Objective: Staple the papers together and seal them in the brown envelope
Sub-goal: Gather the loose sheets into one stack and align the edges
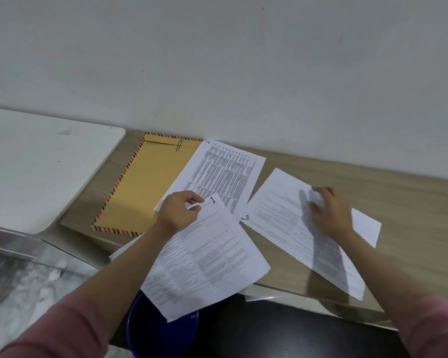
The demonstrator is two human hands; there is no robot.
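A brown envelope (142,187) with a striped border lies flat on the wooden desk, a paper clip (179,145) on its top flap. My left hand (179,210) pinches the top corner of a printed sheet marked "1" (207,257), which lies on other sheets and overhangs the desk's front edge. Another printed page (225,171) lies by the wall, partly over the envelope. To the right, my right hand (331,213) rests blurred on a sheet marked "6" (282,215), fingers spread on its upper part. No stapler is in view.
The wooden desk (398,202) runs along a white wall. A white board (36,164) lies at the left. A blue round container (155,332) sits below the desk's front edge, beside a dark surface (295,332).
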